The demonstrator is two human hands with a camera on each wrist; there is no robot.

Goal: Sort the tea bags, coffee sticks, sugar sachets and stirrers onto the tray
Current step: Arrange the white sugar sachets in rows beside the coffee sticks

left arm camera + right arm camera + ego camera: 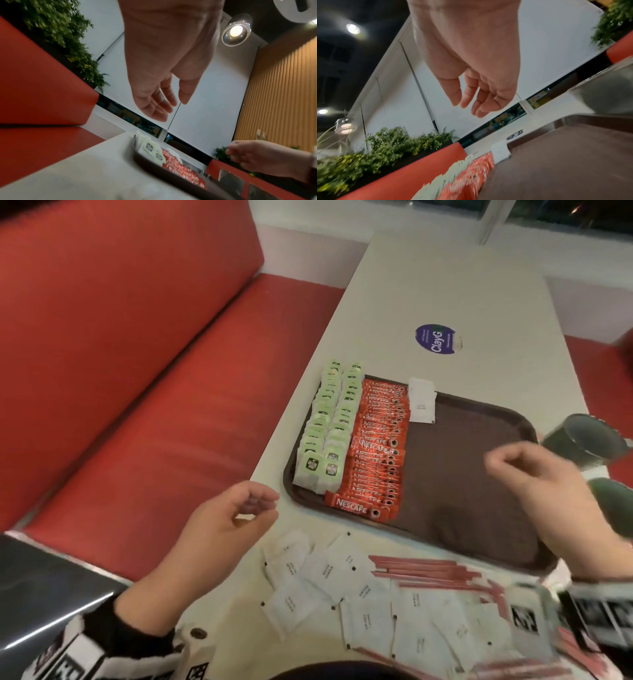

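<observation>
A brown tray [462, 467] lies on the white table. Two rows of green tea bags [325, 426] fill its left side, with a row of red coffee sticks [376, 446] beside them. White sugar sachets [422, 400] sit at the tray's far edge. More sugar sachets [342, 587] and red stirrers [428, 571] lie loose on the table in front of the tray. My left hand [246, 508] hovers near the tray's front left corner, fingers loosely curled, holding nothing. My right hand [524, 470] hovers over the tray's bare right half, also empty.
Two dark cups [582, 440] stand at the tray's right edge. A round purple sticker [436, 338] is on the table beyond the tray. A red bench [137, 371] runs along the left side of the table.
</observation>
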